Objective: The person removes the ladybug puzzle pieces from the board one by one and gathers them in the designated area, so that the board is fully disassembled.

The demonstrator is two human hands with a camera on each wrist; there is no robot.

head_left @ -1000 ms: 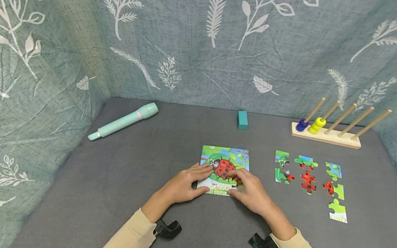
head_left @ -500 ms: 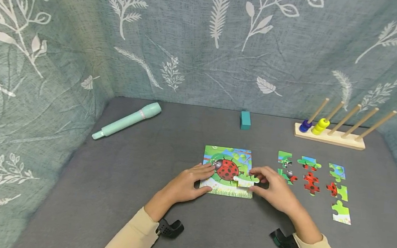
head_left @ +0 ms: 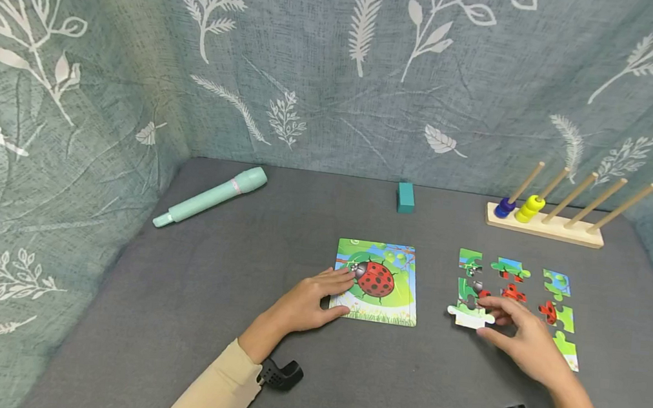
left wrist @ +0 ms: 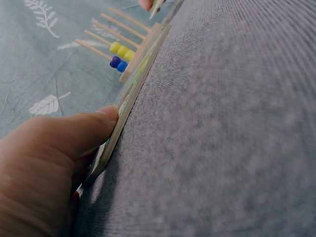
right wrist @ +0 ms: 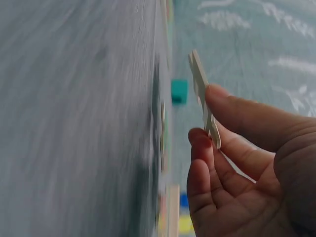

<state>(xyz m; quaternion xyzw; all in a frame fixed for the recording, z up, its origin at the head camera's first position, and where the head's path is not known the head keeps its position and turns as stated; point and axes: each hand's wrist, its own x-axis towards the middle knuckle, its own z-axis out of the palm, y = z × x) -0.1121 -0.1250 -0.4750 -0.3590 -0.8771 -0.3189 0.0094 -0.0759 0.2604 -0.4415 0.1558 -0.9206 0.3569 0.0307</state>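
Observation:
My left hand (head_left: 307,301) rests on the left side of a square ladybug puzzle board (head_left: 401,301), fingers extended over the picture. In the left wrist view its thumb lies on the edge of the board (left wrist: 129,101). To the right, my right hand (head_left: 530,346) pinches a white and green puzzle piece (head_left: 470,318) between thumb and fingers. The right wrist view shows that puzzle piece (right wrist: 199,79) edge-on, held off the table. Behind it lie several loose puzzle pieces (head_left: 470,260) in rows, some partly hidden by the hand.
A wooden peg stand (head_left: 546,227) with blue and yellow beads stands at the back right. At the back middle is a teal block (head_left: 405,198). A mint-green tube-shaped object (head_left: 210,198) lies at the back left. A patterned curtain (head_left: 327,68) hangs behind the table.
My right hand has lifted the puzzle piece off the board's lower right and carried it right, to the front of the loose pieces. The left hand has stayed on the board.

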